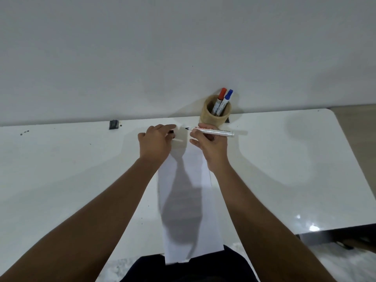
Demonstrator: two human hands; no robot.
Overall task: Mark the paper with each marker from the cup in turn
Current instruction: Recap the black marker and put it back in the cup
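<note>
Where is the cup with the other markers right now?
The wooden cup stands at the table's far edge by the wall, just behind the right hand, holding a red-capped marker and a blue-capped marker.

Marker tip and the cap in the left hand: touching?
Apart. The head view shows white table between the marker tip, held in the right hand, and the dark cap pinched in the left hand.

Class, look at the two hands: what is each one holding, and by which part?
The right hand holds an uncapped white marker by the front of its barrel, near the tip. The left hand pinches a small dark item, probably the cap; the grip point is unclear.
</note>
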